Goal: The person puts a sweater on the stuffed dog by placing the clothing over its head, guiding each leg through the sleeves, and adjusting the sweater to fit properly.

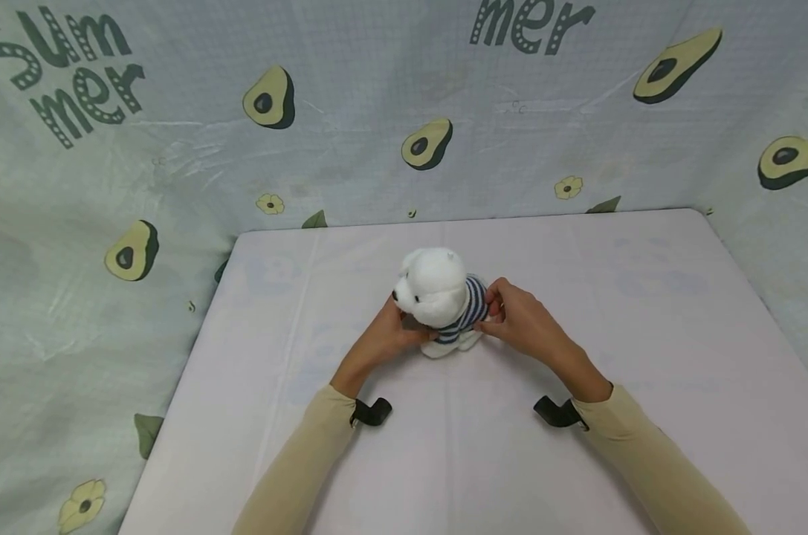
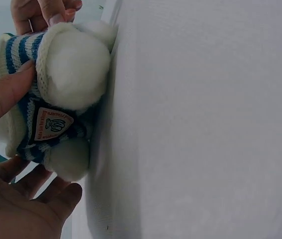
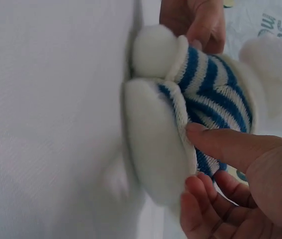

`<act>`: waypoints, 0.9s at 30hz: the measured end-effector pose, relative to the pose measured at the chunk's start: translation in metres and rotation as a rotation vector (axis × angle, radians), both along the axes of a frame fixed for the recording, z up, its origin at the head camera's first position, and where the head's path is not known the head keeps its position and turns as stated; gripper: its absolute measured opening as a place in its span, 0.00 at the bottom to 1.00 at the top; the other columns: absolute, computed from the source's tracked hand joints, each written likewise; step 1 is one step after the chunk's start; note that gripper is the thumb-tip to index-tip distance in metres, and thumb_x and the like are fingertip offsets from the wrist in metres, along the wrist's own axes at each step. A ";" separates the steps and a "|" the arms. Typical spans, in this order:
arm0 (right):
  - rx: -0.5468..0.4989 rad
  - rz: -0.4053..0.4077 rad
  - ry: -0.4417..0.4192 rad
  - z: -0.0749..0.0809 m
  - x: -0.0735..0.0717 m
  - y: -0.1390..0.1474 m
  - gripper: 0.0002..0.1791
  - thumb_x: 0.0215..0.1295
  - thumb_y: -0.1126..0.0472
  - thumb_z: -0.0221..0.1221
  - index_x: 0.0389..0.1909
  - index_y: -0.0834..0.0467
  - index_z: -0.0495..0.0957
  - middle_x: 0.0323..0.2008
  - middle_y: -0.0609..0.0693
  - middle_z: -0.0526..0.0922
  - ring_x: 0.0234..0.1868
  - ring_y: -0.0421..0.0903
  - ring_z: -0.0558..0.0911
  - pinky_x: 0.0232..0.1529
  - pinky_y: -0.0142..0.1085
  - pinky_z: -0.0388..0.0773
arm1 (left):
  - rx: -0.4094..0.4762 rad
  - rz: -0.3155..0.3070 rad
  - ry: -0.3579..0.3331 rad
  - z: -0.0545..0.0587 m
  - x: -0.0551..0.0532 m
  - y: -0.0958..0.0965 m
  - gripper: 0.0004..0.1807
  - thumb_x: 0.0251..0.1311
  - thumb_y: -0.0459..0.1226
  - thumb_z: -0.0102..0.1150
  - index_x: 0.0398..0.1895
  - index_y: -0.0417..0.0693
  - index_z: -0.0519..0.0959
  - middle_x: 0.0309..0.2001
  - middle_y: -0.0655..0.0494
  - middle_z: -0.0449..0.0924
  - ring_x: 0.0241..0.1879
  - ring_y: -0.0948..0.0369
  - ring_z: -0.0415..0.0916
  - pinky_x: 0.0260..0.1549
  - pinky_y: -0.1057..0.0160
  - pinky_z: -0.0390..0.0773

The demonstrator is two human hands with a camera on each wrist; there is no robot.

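Note:
A white plush dog [image 1: 437, 286] stands on the table, its head turned toward the left. It wears a blue-and-white striped knitted sweater [image 1: 473, 301]. My left hand [image 1: 385, 336] holds the dog's front, thumb on the knit and fingers round the other side. In the left wrist view a triangular patch [image 2: 52, 124] with print shows on the sweater's chest, between the two rounded front paws. At the dog's rear, my right hand [image 1: 527, 321] pinches the sweater; in the right wrist view the thumb lies on its cream hem [image 3: 184, 119], with the fingers curled below.
The white-covered table [image 1: 404, 461] has its far edge behind the dog. A hanging sheet [image 1: 350, 163] printed with avocados and lettering rises behind the table and along its sides. Black straps with small mounts [image 1: 375, 412] sit at both wrists.

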State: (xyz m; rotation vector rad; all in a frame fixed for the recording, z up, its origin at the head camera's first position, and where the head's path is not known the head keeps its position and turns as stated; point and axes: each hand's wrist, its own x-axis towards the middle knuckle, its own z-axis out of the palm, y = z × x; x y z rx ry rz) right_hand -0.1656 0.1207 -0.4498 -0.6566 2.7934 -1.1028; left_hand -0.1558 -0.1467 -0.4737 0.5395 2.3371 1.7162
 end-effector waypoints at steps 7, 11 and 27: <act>-0.084 -0.002 0.141 0.004 0.015 -0.015 0.29 0.55 0.61 0.76 0.53 0.64 0.72 0.38 0.53 0.76 0.33 0.44 0.75 0.31 0.33 0.74 | 0.052 -0.060 -0.052 -0.005 -0.009 -0.014 0.46 0.56 0.31 0.74 0.77 0.55 0.60 0.74 0.57 0.64 0.76 0.57 0.56 0.74 0.47 0.55; -0.133 -0.065 0.215 -0.003 0.025 -0.026 0.33 0.55 0.62 0.76 0.57 0.66 0.70 0.47 0.57 0.72 0.38 0.46 0.76 0.35 0.36 0.80 | 0.041 -0.056 -0.096 -0.007 -0.016 -0.022 0.40 0.58 0.30 0.72 0.74 0.51 0.66 0.72 0.57 0.67 0.75 0.58 0.58 0.74 0.49 0.56; -0.062 -0.231 0.261 -0.020 0.049 -0.054 0.58 0.52 0.47 0.78 0.76 0.66 0.56 0.74 0.63 0.58 0.73 0.60 0.60 0.62 0.57 0.73 | 0.021 -0.102 -0.099 -0.005 -0.037 -0.025 0.35 0.63 0.25 0.63 0.74 0.40 0.65 0.70 0.43 0.69 0.68 0.51 0.66 0.69 0.47 0.65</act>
